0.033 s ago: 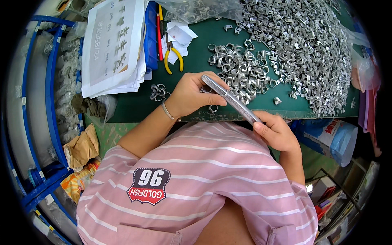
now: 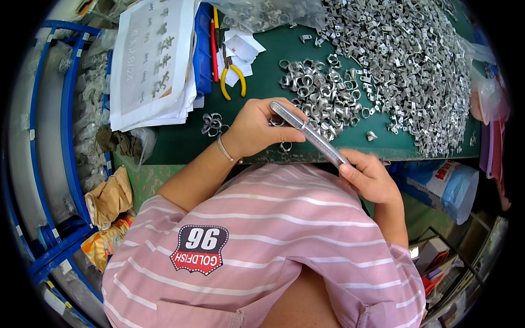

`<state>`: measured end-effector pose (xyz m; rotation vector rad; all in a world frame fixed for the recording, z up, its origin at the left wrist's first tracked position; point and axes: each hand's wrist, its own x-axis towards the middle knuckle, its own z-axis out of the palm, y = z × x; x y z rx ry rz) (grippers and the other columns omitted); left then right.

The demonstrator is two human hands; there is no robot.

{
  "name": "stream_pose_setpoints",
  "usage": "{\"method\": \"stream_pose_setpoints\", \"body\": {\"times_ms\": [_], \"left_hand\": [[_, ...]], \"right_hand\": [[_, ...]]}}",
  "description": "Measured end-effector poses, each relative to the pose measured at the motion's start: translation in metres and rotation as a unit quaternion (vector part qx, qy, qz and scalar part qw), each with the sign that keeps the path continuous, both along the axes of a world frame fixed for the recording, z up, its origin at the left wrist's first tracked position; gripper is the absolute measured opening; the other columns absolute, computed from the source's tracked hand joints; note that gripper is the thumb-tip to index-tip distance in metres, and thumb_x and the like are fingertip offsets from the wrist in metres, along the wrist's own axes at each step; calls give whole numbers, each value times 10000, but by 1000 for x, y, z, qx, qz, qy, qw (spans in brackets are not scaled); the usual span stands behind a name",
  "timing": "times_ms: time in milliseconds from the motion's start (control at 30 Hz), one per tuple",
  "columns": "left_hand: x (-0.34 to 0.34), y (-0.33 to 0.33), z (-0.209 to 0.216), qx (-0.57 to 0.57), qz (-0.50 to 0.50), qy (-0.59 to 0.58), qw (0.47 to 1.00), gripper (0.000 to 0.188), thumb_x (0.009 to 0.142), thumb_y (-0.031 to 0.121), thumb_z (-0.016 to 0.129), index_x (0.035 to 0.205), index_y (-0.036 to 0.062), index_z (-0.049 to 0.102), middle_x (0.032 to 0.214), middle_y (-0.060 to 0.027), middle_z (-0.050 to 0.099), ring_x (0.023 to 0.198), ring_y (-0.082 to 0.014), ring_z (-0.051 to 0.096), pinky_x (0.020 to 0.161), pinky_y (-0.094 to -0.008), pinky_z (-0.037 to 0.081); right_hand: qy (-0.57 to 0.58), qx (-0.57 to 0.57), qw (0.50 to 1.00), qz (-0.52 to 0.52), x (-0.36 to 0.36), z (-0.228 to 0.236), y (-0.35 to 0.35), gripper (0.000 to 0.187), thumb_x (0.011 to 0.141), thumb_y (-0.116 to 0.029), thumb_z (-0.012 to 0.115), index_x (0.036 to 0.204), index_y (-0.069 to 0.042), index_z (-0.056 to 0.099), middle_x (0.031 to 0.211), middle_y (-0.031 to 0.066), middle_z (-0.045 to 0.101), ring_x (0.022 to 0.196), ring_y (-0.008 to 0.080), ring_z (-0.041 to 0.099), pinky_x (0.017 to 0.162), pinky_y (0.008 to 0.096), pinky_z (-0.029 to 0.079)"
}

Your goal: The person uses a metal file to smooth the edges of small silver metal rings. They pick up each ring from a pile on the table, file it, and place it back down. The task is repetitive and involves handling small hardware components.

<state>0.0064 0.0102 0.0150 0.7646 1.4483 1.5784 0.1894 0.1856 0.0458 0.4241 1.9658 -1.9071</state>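
Observation:
A grey metal ring mandrel (image 2: 322, 146) with graduation marks slants across the table's near edge, from upper left to lower right. My right hand (image 2: 373, 177) grips its lower right end between thumb and fingers. My left hand (image 2: 254, 127) is closed around its upper part, the thumb lying beside a silver ring (image 2: 304, 126) that appears to sit on the mandrel. Some left fingertips are hidden behind the mandrel. Just beyond my hands lies a heap of silver rings (image 2: 328, 90). A small cluster of rings (image 2: 212, 124) rests left of my left wrist; a loose ring (image 2: 285, 146) lies below the thumb.
A large pile of small metal parts (image 2: 415, 71) covers the table's right side. Yellow-handled pliers (image 2: 242, 82), a red pen (image 2: 214, 52), a blue tray (image 2: 202, 54) and papers (image 2: 150, 60) lie left. Blue shelving (image 2: 68, 109) stands at far left, a blue bag (image 2: 445, 183) at right.

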Motion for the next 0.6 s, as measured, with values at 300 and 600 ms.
{"method": "stream_pose_setpoints", "body": {"times_ms": [300,600], "left_hand": [[-46,15,11,-11,261,-124,957,122,787,120,584,847,16,566,661,-24,541,549,-60,475,464,-185,353],[-47,31,-24,-238,107,330,907,228,737,202,658,782,-21,652,702,-109,622,647,-181,583,629,-272,457]], "right_hand": [[-7,-46,988,-150,23,-6,18,303,906,-252,461,1059,0,531,608,0,475,461,31,380,392,171,273],[36,-23,987,-153,19,-6,14,320,912,-269,453,1054,9,525,570,0,461,417,28,332,399,172,258]]}}
